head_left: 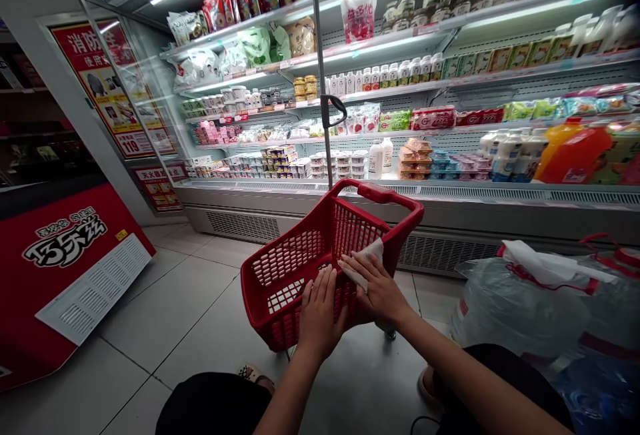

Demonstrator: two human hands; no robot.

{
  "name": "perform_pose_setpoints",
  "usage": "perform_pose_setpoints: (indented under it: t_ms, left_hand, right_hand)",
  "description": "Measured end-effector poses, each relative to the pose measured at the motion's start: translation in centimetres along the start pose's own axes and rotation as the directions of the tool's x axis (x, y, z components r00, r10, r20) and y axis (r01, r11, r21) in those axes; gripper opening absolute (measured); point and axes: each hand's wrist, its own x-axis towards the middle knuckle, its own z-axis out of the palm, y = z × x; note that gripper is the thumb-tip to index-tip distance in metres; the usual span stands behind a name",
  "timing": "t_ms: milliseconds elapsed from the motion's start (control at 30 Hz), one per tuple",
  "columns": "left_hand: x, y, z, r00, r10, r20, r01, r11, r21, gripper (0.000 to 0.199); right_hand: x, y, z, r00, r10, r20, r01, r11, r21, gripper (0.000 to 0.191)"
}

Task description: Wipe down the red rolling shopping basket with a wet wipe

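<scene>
A white cloth (376, 250) is pressed to a red shopping basket (254, 305) in a store's chilled aisle, the step in hand seeming to be a wipe along its near side. The basket sits directly under and ahead of both hands.

At far left, well apart from the left hand, stands a red freezer cabinet (65, 301). Between that cabinet and the hand lies bare tiled floor (195, 308), the widest open room in reach. A black-clad left knee (215, 401) rises below and outside the left forearm.

The left hand (320, 308) lies over the basket's near side, fingers long and close together, thumb apart, with nothing seen in its grasp. Just right of it, the right hand (375, 285) holds the cloth beneath flattened, slightly spread fingers; whether the thumb pinches it cannot be told. Carrying the stroke on would call for even pressure from the right hand and a steadying left.

The basket's rim runs beneath the hands, and its handle (375, 191) curves up beyond them. Past that handle, the base of a display cooler (240, 221) limits forward room. To the right, bagged bottles (525, 308) crowd the outside of the right forearm, and the right knee (505, 381) sits under it, leaving little space for a wide elbow swing.
</scene>
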Motion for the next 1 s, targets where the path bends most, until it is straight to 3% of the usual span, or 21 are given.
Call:
perform_pose_setpoints:
  t_ms: [67, 200, 267, 333, 467, 600, 700, 867, 1000]
  left_hand:
    - [0.0, -0.1, 0.0, 1.0, 0.01, -0.006, -0.01, 1.0, 0.022, 0.083]
    - [-0.1, -0.1, -0.1, 0.999, 0.025, -0.02, -0.024, 0.998, 0.064, 0.082]
    - [-0.2, 0.1, -0.1, 0.999, 0.025, -0.031, -0.022, 0.996, 0.082, 0.082]
    - [-0.2, 0.4, 0.1, 0.999, 0.017, -0.044, -0.013, 0.996, 0.094, 0.083]
    - [0.0, 0.8, 0.5, 0.997, 0.009, -0.071, -0.002, 0.995, 0.096, 0.083]
    - [0.0, -0.1, 0.1, 0.995, 0.081, -0.063, -0.075, 0.993, 0.092, 0.083]
    - [-0.4, -1.9, -1.2, 0.992, 0.122, -0.033, -0.119, 0.989, 0.083, 0.079]
    - [-2.0, -5.6, -3.8, 1.0, 0.017, -0.003, -0.016, 0.988, 0.154, 0.075]
    - [-3.0, -6.7, -4.3, 0.999, -0.018, 0.041, 0.013, 0.993, 0.117, 0.075]
  right_hand:
    - [-0.2, 1.8, -0.9, 1.0, 0.014, 0.003, -0.014, 0.999, -0.044, 0.073]
    - [-0.9, 6.3, -2.7, 0.986, 0.149, -0.078, -0.159, 0.975, -0.153, 0.073]
    - [-1.2, 7.1, -3.0, 0.98, 0.174, -0.093, -0.187, 0.969, -0.161, 0.074]
    - [-1.2, 6.3, -2.7, 0.98, 0.174, -0.093, -0.186, 0.971, -0.15, 0.076]
    - [-1.0, 1.5, -1.0, 0.995, 0.083, -0.048, -0.087, 0.992, -0.096, 0.079]
    - [-1.0, -1.5, 0.1, 1.0, -0.021, 0.007, 0.021, 1.0, -0.022, 0.075]
    - [-1.2, 0.5, -0.6, 1.0, -0.004, 0.0, 0.004, 1.0, -0.021, 0.074]
    - [-1.2, 5.6, -1.7, 0.983, 0.171, -0.071, -0.176, 0.982, -0.074, 0.074]
    - [-0.9, 5.1, -0.4, 0.962, 0.254, -0.097, -0.257, 0.966, -0.021, 0.073]
